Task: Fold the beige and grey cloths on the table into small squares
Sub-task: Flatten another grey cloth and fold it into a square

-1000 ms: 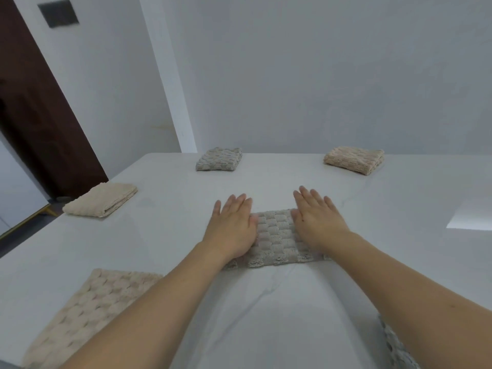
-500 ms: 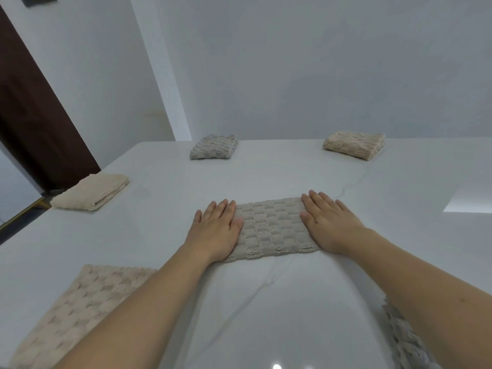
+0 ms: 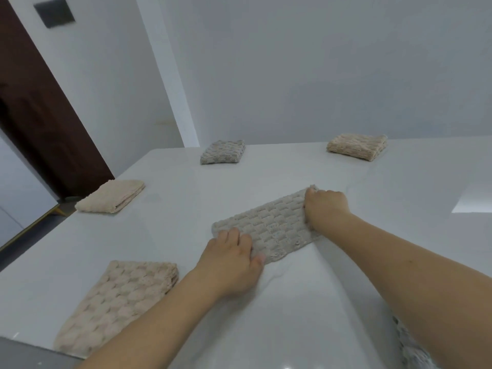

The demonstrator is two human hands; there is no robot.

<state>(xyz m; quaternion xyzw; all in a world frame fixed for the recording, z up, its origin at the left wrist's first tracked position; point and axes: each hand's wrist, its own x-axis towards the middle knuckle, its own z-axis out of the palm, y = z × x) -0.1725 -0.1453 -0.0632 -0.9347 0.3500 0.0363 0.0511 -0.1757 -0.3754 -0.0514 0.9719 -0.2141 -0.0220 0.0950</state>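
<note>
A grey waffle-weave cloth, folded into a long strip, lies slanted in the middle of the white table. My left hand grips its near left end, fingers on top and thumb at the edge. My right hand grips the far right end with curled fingers, and that corner is slightly lifted. A beige cloth lies folded in a larger rectangle at the near left.
Folded small squares sit around the table: a beige one at the left edge, a grey one at the back, a beige one at the back right. A grey cloth edge shows under my right arm. A dark door stands at left.
Both hands went from lying flat beside the cloth to gripping its two ends. The strip now lies slanted, its right end farther away and slightly lifted.
</note>
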